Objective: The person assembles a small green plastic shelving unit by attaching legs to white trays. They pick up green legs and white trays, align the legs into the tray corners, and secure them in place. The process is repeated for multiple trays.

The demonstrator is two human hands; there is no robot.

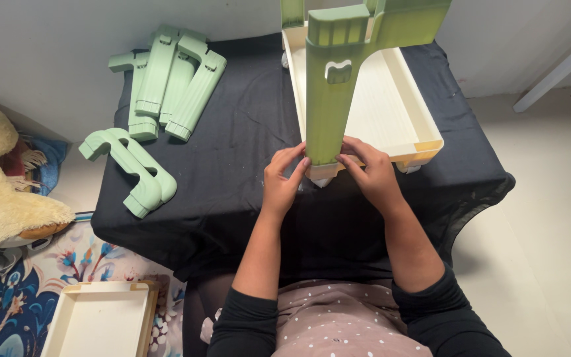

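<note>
From my remote seat I look straight down on a black-draped table (pixel 246 132) in the centre of the frame. My left hand (pixel 284 177) and my right hand (pixel 368 173) meet at the lower end of a green post (pixel 330 106) that stands upright in the middle of the frame, its foot at the near corner of a cream tray (pixel 401 92). The fingers of both hands are curled in and pinching the post's bottom end from either side, thumbs toward each other, just where it meets the tray's corner socket. I cannot tell whether the post is fully seated there; a pale tip shows just below it.

As I judge it, the assembly is partway. At the top centre of the frame more green uprights (pixel 398 20) rise from the tray's far side, so some corners look fitted already, though their feet are out of my view. This near corner is the one in hand.

What is left seems plenty: a stack of green posts (pixel 170 82) lies loose on the cloth at the upper left, and a further pair of green posts (pixel 133 172) lies below it at the left-centre, all well apart from my hands. A second cream tray (pixel 100 317) waits on the patterned floor mat (pixel 8 317) at the lower left, unused.
</note>
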